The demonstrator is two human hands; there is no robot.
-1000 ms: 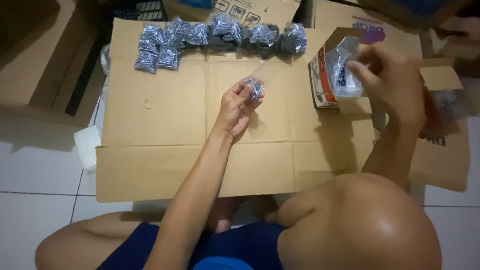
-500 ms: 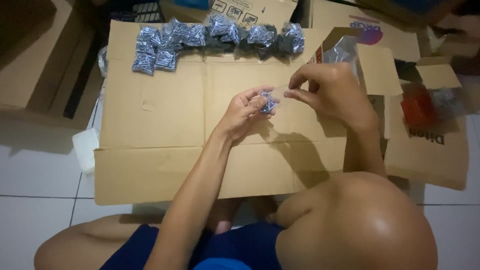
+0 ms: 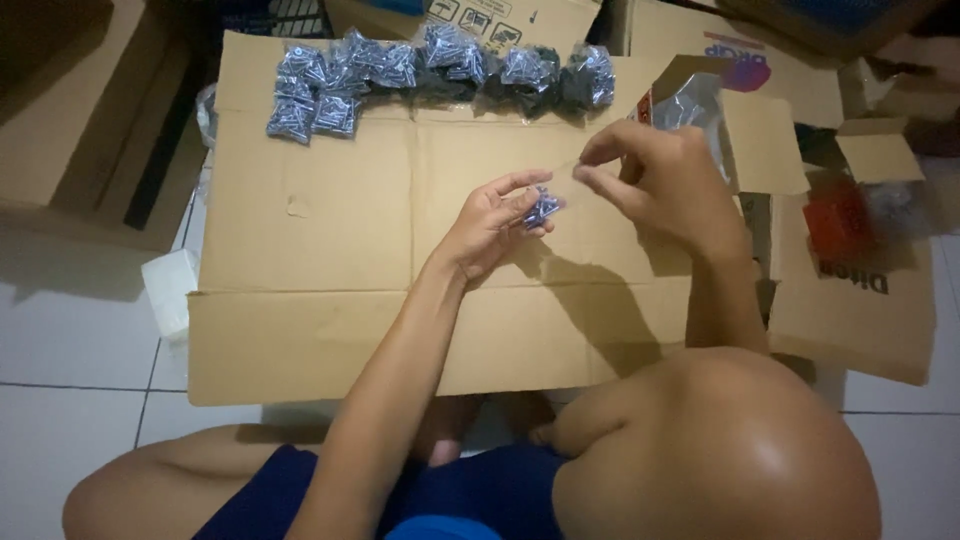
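The left hand [image 3: 492, 222] cups a small clump of screws [image 3: 541, 208] while the right hand [image 3: 655, 180], just beside it, pinches a clear bag [image 3: 570, 172] (filled bags [image 3: 440, 68] lie beyond).

Two hands are in view, the left hand [image 3: 490, 222] and the right hand [image 3: 660, 185], with one small clear bag of screws [image 3: 542, 207] between them. One flattened cardboard sheet [image 3: 330, 270] lies on the floor. Along its far edge sits one row of filled screw bags [image 3: 440, 65]; about nine or ten show, but they overlap, so the exact count is unclear. Two open small boxes stand to the right: one [image 3: 690, 95] farther, one [image 3: 860, 200] nearer right.
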